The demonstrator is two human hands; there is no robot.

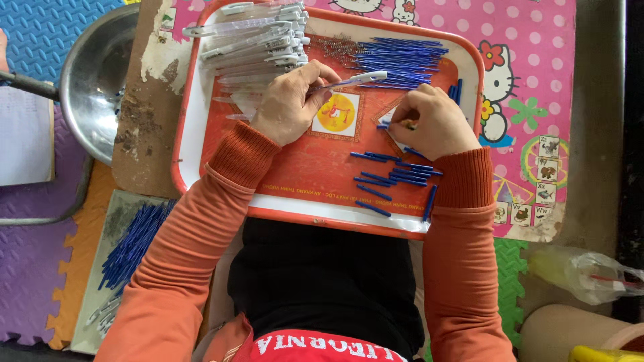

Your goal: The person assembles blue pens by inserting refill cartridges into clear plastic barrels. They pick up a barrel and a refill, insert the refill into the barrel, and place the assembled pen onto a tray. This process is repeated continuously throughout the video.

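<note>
An orange tray (pixel 201 100) rests on my lap. My left hand (pixel 290 100) holds a clear pen barrel (pixel 355 79) that points right, its tip near a heap of blue refills (pixel 402 60) at the tray's far side. My right hand (pixel 433 121) is curled with fingertips pressed on the tray, pinching a small blue piece by its thumb. Loose blue refills (pixel 396 175) lie just below that hand. A stack of clear pen barrels (pixel 258 40) fills the tray's far left corner.
A steel bowl (pixel 94 74) sits to the left on foam floor mats. More blue refills (pixel 131 245) lie on a board by my left elbow. A pink cartoon mat (pixel 537 80) lies under the tray. A plastic bag (pixel 583 271) sits at the lower right.
</note>
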